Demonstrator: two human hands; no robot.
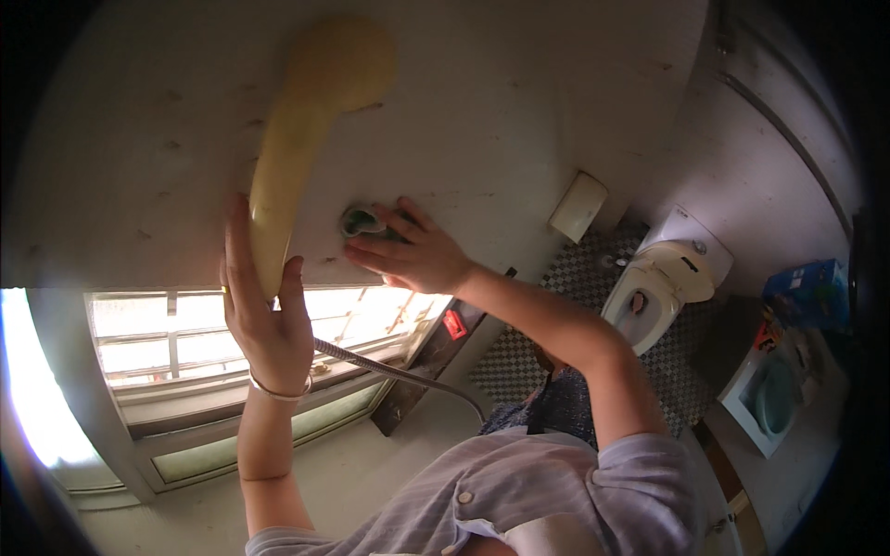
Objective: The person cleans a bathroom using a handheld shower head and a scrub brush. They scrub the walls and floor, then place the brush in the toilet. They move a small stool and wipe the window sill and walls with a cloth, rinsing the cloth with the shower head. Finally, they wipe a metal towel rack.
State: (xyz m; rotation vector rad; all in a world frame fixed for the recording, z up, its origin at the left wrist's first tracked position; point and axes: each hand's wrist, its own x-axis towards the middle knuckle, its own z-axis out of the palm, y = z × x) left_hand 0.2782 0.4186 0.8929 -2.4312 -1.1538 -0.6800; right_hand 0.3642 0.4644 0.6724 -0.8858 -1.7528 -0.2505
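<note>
My left hand [268,326] is wrapped around the handle of a pale yellow handheld shower head [285,160], whose round head is at the top of the view. A ribbed metal shower hose [396,372] runs from near that hand down to the right. My right hand [417,254] lies against a spotted whitish wall surface [452,153], fingers over a green and grey scrubbing pad [363,221]. Most of the pad is hidden under the fingers, and its exact kind is hard to make out.
Below the surface is a bright barred window [236,330]. A dark ledge [424,368] bears a small red item [454,324]. Toward the right are a toilet [646,299] on a checkered floor [514,368], a whitish wall box [578,206], a washbasin [772,399] and a blue package [806,295].
</note>
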